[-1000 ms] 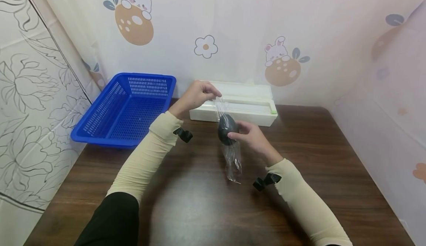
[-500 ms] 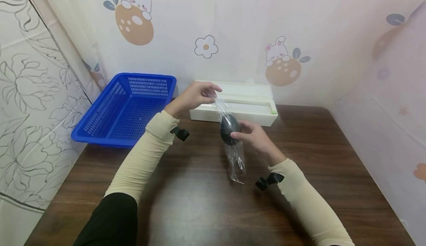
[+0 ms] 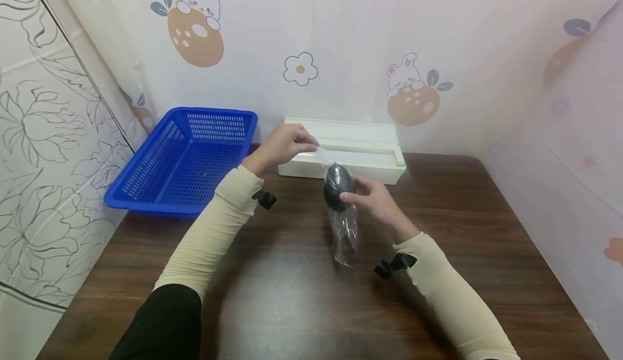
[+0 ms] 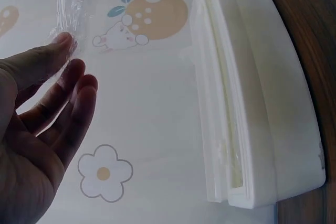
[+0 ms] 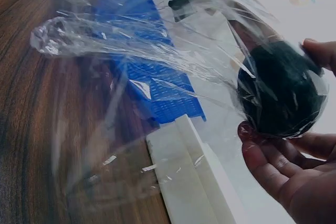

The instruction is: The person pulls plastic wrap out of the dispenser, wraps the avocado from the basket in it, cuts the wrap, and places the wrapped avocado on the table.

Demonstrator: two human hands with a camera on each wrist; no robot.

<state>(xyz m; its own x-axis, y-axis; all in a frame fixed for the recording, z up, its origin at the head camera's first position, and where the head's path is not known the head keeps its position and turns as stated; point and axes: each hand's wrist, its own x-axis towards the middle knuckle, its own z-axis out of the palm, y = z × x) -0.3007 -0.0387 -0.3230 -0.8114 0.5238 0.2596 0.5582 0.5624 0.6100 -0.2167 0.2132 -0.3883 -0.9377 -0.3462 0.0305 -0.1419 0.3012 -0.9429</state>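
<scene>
A dark, egg-shaped avocado (image 3: 338,187) is wrapped in clear cling film (image 3: 344,235) and held above the table. My right hand (image 3: 377,200) grips it from the right, thumb on the near side; in the right wrist view the avocado (image 5: 278,90) sits between thumb and fingers. From its lower end a loose tail of film hangs down, wide and crumpled in that view. My left hand (image 3: 287,144) pinches the gathered upper end of the film between thumb and forefinger. The left wrist view has the film (image 4: 68,9) running up from those fingertips.
Behind the hands stands a white cling film dispenser (image 3: 340,172), its lid raised. A blue plastic basket (image 3: 180,208) with slotted sides lies at the back left of the brown wooden table (image 3: 292,306). A patterned curtain (image 3: 350,35) hangs behind the table.
My left fingers have lifted apart at the film's upper end, then closed on it slightly lower. The avocado and right hand have shifted a little to the right.
</scene>
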